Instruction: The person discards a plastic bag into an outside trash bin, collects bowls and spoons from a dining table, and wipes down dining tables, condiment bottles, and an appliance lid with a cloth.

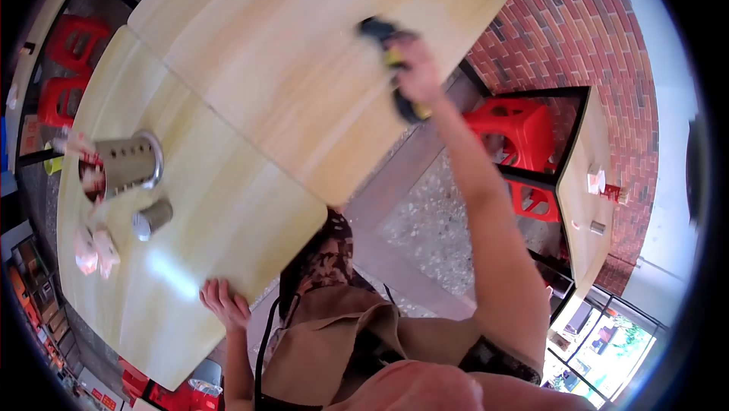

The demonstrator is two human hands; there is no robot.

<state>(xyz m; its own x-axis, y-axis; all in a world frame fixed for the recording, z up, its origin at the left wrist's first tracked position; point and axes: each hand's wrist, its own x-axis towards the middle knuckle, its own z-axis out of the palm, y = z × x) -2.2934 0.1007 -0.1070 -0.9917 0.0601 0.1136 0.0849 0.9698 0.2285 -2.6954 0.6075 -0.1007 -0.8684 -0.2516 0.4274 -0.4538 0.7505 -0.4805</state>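
Observation:
My right hand (416,71) is closed around a black-and-yellow object (377,30), blurred by motion, whose exact kind I cannot make out. It is over the far wooden-topped table (281,46), near that table's right side. On the front edge of the nearer table (220,213), my left hand (225,305) lies with its fingers stretched out and nothing in them. Beyond it are a small metal canister (154,219), pink-and-white packets (96,250) and a perforated metal holder (129,166) tipped on its side in this view.
A seam (224,117) divides the two adjoining tabletops. Red stools (512,130) stand under another table (588,198) by the brick wall (569,31). More red stools (64,99) are at the far left. Speckled floor (429,221) shows to my right.

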